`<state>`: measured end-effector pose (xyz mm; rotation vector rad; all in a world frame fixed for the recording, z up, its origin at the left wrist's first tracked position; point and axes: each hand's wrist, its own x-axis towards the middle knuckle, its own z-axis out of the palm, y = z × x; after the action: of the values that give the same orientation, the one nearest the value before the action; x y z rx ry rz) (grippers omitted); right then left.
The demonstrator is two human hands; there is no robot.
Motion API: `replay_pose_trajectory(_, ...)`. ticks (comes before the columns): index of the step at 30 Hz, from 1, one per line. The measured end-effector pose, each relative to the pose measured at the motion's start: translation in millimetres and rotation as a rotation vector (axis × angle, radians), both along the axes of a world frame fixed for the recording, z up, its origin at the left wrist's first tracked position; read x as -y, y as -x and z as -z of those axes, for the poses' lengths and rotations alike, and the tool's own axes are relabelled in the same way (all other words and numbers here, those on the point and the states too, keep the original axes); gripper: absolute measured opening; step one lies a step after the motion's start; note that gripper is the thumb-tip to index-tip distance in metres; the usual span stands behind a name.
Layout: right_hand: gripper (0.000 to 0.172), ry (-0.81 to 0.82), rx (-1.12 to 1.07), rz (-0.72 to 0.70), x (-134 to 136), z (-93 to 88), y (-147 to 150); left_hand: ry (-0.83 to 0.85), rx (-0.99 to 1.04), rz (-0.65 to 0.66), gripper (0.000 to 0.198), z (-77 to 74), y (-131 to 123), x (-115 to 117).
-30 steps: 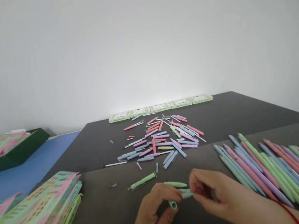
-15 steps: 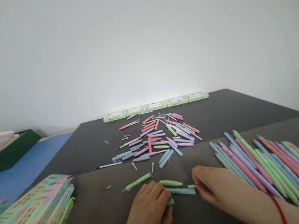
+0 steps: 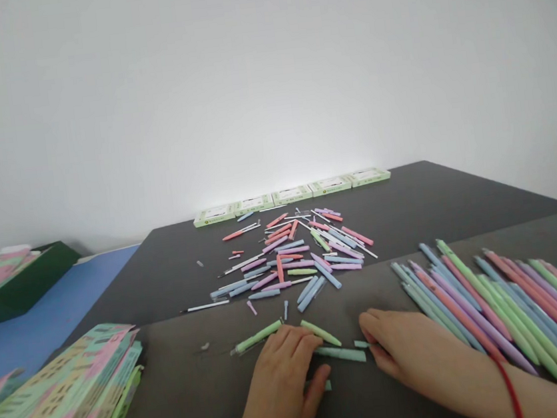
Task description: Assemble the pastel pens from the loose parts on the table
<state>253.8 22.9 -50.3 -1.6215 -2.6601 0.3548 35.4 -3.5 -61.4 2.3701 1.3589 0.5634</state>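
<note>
My left hand [image 3: 283,386] rests low over the dark table, its thumb spread away from the fingers. Its fingertips reach a light green pen half [image 3: 321,332] and the near end of a teal pen barrel [image 3: 342,354]. Partly under the thumb lies another teal pen piece [image 3: 327,385], mostly hidden. My right hand [image 3: 410,348] is closed, thumb and fingers pinching a small teal pen part [image 3: 361,344] just beyond the barrel's right end. Behind the left hand is a green pen barrel [image 3: 259,337] with a clear part.
Many loose pen parts [image 3: 294,254] and refills lie mid-table. Whole pens [image 3: 492,319] lie in a row at right under my right forearm. Printed cartons [image 3: 64,401] are stacked at left. Pale green boxes [image 3: 292,196] line the back; a dark green bin [image 3: 20,282] stands far left.
My left hand's thumb has moved away from its fingers, which have shifted toward the teal barrel. The light green pen half has turned to a slant. My right hand keeps its pinch.
</note>
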Motion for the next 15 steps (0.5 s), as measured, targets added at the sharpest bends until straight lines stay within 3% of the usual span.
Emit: replay_pose_trajectory(15, 0.014, -0.011, -0.108, 0.017, 1.1, -0.8, -1.3, 0.114, 0.109, -0.126, 0.014, 1.7, -6.3, -6.0)
